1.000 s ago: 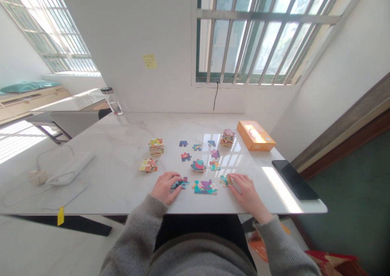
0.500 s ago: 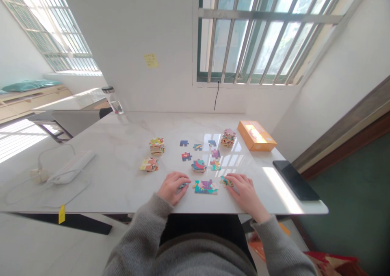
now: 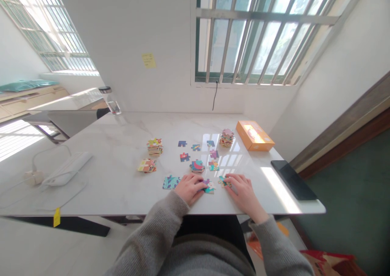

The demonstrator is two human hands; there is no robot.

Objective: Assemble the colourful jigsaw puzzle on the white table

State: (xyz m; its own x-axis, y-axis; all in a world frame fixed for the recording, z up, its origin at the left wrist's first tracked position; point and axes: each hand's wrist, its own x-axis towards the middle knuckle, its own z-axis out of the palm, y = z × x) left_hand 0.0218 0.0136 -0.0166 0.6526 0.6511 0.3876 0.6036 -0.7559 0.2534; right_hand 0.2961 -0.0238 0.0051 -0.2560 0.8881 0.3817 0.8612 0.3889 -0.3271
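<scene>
My left hand (image 3: 191, 188) lies over joined puzzle pieces (image 3: 209, 186), its fingers bent and closed on them; their left part is hidden underneath. To its left, a teal leaf-patterned puzzle section (image 3: 170, 182) rests flat on the table. My right hand (image 3: 242, 188) pinches a green and yellow puzzle piece (image 3: 224, 182) at the table surface, slightly apart from the joined pieces. Just beyond my hands are a small stack of puzzle pieces (image 3: 197, 166) and several loose ones, including a red and navy piece (image 3: 184, 157) and a purple piece (image 3: 214, 154).
Taller puzzle stacks stand at the back left (image 3: 155, 147) and back right (image 3: 226, 139), with a lower pile (image 3: 147, 165) at left. An orange box (image 3: 254, 136) and a black phone (image 3: 293, 180) lie right. A power strip (image 3: 67, 169) and bottle (image 3: 110, 100) are left.
My left hand has let go of the leaf-patterned section at left and moved right onto the joined pieces. My right hand keeps its piece in nearly the same place.
</scene>
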